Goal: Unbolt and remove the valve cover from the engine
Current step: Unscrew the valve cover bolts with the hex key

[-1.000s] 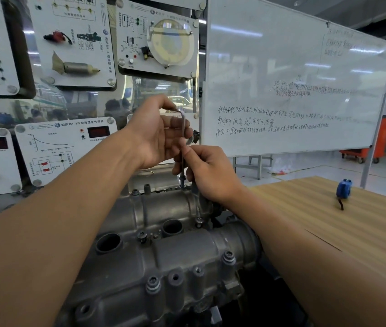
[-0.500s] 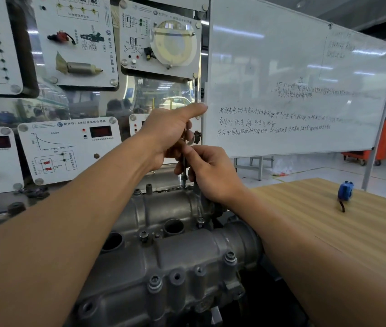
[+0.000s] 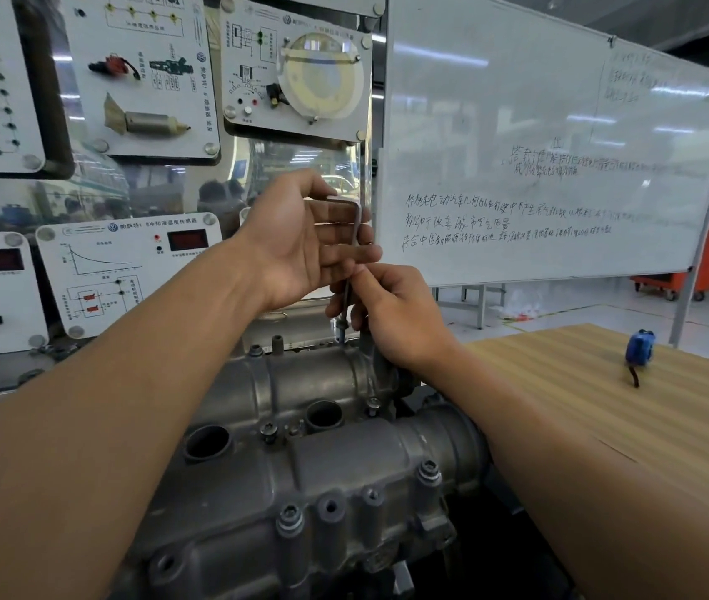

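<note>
The grey cast valve cover [image 3: 322,465] lies low in the middle, with several bolts still in its bosses. An L-shaped hex key [image 3: 356,236] stands upright over a raised bolt [image 3: 342,326] at the cover's far edge. My left hand [image 3: 305,240] is up by the key's short top arm, palm turned toward me and fingers spread straight against it. My right hand [image 3: 391,313] pinches the key's lower shaft just above the bolt, thumb and fingers curled round it.
Training panels [image 3: 127,270] with gauges and parts hang behind the engine. A whiteboard [image 3: 560,158] stands at the back right. A wooden table [image 3: 604,417] lies to the right, with a small blue tape measure [image 3: 639,348] on it.
My left hand has swung the key's top arm round and opened from a curled hold to flat, spread fingers. My right hand has stayed low on the shaft.
</note>
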Tool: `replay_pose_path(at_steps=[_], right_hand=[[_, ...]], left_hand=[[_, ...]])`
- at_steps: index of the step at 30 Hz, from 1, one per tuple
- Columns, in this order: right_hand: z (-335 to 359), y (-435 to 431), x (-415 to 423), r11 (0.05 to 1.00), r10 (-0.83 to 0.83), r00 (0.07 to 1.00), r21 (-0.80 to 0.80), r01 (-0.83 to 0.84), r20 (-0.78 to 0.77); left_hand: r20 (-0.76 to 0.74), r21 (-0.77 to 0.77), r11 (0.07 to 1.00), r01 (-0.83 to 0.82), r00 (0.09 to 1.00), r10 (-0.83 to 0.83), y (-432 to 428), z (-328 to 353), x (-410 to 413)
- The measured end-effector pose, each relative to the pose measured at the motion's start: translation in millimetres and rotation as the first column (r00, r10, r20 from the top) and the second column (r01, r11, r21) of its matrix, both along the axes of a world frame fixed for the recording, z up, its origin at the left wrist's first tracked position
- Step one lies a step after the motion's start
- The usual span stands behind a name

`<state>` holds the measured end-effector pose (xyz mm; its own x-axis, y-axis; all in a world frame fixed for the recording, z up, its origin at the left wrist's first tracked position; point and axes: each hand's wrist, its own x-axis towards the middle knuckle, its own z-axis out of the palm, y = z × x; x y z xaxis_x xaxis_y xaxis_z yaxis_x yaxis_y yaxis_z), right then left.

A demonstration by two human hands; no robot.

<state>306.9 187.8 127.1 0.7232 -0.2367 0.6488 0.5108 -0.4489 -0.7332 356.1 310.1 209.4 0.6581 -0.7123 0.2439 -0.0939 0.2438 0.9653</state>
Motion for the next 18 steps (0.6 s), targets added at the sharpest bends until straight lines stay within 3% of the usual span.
replay_pose_path(at_steps=[2, 5, 11, 15, 18], right_hand=[[0, 0, 0, 1.000, 0.007, 1.000, 0.011, -0.007, -0.006], [1, 1, -2, 1.000, 0.015, 1.000, 0.002, -0.015, -0.015], [1, 2, -4, 0.998, 0.013, 1.000, -0.057, -0.014, -0.008], [1, 1, -2, 0.995, 0.006, 1.000, -0.096, -0.008, -0.020], [1, 0, -1, 0.995, 0.002, 1.000, -0.097, -0.004, -0.015]], left_hand=[[0.028, 0.016, 0.998, 0.059, 0.998, -0.059, 4, 0, -1], [0.092, 0.032, 0.999, 0.022, 0.995, -0.025, 3, 0, -3], [0.294, -0.022, 0.932, -0.362, 0.889, 0.352, -16, -5, -11], [0.290, -0.086, 0.875, -0.477, 0.828, 0.480, -17, -3, -7], [0.248, -0.075, 0.880, -0.468, 0.846, 0.471, -17, -2, -6]])
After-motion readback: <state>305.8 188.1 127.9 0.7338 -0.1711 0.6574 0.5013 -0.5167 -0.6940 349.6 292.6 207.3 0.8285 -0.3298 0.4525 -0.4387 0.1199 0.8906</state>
